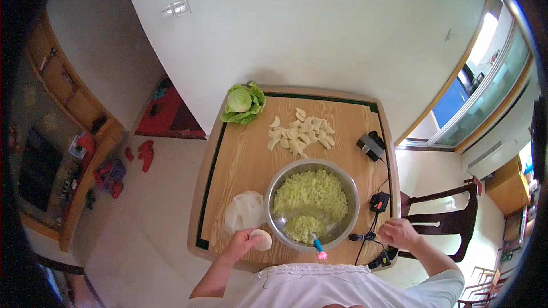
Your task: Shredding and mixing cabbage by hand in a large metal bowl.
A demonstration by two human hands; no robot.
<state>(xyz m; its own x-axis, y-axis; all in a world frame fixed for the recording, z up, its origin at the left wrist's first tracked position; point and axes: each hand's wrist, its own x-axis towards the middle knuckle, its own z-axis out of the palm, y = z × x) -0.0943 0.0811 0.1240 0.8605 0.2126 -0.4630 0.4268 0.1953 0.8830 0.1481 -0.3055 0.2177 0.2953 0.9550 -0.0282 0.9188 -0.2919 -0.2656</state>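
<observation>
My left hand point(242, 244) holds a round dough wrapper point(261, 240) at the near left of the table. My right hand point(399, 233) is over the table's right edge, by some black cables; its fingers look curled, and whether they hold anything is hidden. Between my hands is a steel bowl point(354, 222) of chopped pale-green filling point(314, 192). A spoon with a blue and pink handle point(318, 247) leans on its near rim. A crumpled translucent plastic bag point(244, 211) lies left of the bowl. Beyond the bowl, several folded dumplings point(299, 132) are heaped on the wooden tabletop.
A green cabbage point(240, 102) sits at the far left corner of the table point(239, 158). Along the right side are a grey and black device point(370, 146), a small black device point(379, 202) and cables. A dark wooden chair point(445, 220) stands at the right; a wall rises behind the table.
</observation>
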